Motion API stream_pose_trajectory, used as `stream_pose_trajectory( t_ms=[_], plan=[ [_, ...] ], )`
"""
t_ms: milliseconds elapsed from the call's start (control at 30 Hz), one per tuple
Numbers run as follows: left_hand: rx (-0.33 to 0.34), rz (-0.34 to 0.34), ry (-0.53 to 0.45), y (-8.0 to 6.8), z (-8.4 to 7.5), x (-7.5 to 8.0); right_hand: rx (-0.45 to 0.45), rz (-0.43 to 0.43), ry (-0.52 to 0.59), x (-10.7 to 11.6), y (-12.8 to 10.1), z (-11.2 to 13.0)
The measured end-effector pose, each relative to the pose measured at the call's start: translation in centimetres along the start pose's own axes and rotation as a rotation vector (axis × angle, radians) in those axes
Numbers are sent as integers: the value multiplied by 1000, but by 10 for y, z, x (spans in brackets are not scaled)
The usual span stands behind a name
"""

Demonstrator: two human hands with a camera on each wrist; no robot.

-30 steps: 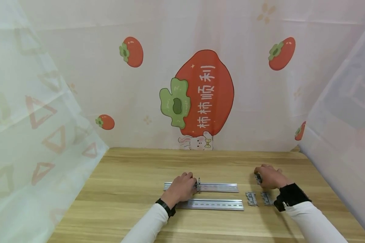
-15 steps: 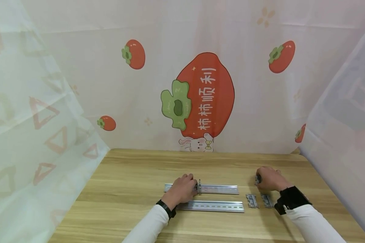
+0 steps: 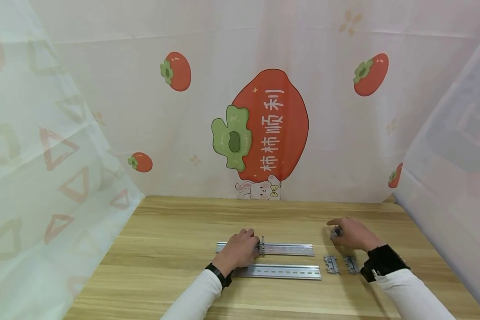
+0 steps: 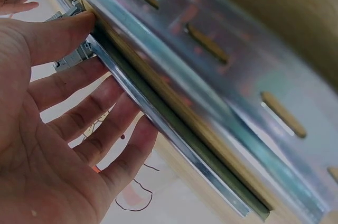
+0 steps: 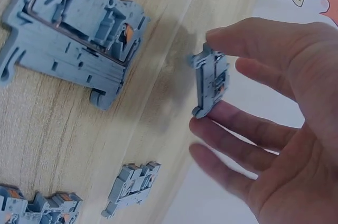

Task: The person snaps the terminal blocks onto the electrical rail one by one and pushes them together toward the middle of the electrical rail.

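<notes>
My left hand [image 3: 240, 250] rests on the left part of the far metal rail [image 3: 289, 249]. Its fingers [image 4: 84, 123] lie straight along the rail's edge [image 4: 174, 118], and the thumb touches a grey terminal block [image 4: 71, 57] clipped on that rail [image 3: 261, 245]. A second slotted rail [image 3: 282, 271] lies nearer to me. At the right, my right hand [image 3: 349, 233] is raised a little above the table and pinches a small grey terminal block [image 5: 211, 81] between thumb and fingers [image 5: 243, 134].
Two loose terminal blocks [image 3: 331, 264] [image 3: 350, 264] lie on the wooden table [image 3: 172, 231] just right of the near rail. The right wrist view shows one large block [image 5: 74, 28] and smaller ones [image 5: 134, 187]. Printed curtains enclose the table on three sides.
My right hand has lifted the terminal block off the table and carried it slightly left and up. The left hand stays on the far rail.
</notes>
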State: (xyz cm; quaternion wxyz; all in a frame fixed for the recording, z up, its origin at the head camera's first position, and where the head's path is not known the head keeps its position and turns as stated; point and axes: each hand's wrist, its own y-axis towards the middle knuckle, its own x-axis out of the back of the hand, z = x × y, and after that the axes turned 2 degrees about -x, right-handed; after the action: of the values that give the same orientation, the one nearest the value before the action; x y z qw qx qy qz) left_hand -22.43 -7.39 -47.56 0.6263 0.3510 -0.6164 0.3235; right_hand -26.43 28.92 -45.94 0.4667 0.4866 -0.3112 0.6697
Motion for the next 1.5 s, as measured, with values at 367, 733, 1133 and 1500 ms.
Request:
stream_pose_trajectory(
  t_ms=[367,733,1133,1500],
  plan=[
    [-1,-8,0,-1,0,0,9,-23,54,5,2,11],
    [-4,3,-14,-1,0,1,40,-95,53,1,7,15],
    [-2,4,-22,-1,0,3,56,-96,150,0,14,35],
    [-2,2,-27,-1,0,1,49,-41,337,-5,21,57]
  ],
)
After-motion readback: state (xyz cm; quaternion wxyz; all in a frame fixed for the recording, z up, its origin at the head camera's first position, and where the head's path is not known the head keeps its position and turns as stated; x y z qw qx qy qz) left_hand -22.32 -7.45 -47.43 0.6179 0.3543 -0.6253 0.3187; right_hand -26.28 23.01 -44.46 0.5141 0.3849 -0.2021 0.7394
